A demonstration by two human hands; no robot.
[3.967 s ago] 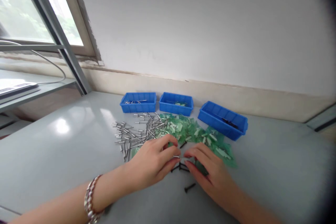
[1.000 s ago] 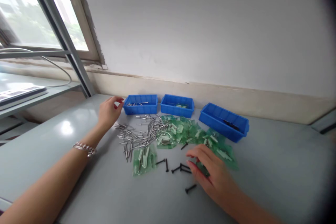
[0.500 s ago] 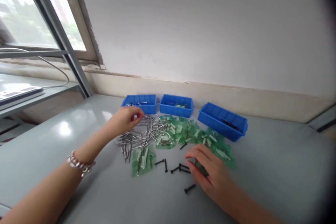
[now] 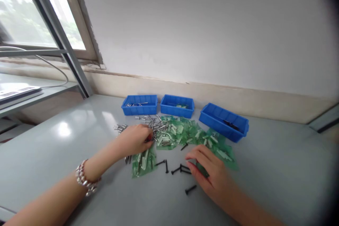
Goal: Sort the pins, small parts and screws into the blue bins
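Note:
My left hand (image 4: 139, 137), with a beaded bracelet at the wrist, is down on the pile of silver blind rivets (image 4: 157, 124). Its fingers are curled together, and their tips are hidden, so I cannot see what they grip. Just below it lies a green plastic bag (image 4: 143, 164) with pale strips inside. Farther right, my right hand (image 4: 208, 167) is curled low over the table, thumb and forefinger close together, with something dark within the curl that I cannot make out. Several black screws (image 4: 176, 170) lie beside its fingertips, and another black screw (image 4: 190, 189) is nearer me.
Along the wall stand a blue bin (image 4: 139, 109) with rivets, a middle blue bin (image 4: 177, 111) with a pale packet, and an angled blue bin (image 4: 222, 127) with black pieces. More green bags (image 4: 182, 130) lie before them. A metal shelf frame (image 4: 75, 67) rises at left.
My left hand has come down and slightly toward me, from above the rivets near the left bin onto the pile. The right hand has stayed in place.

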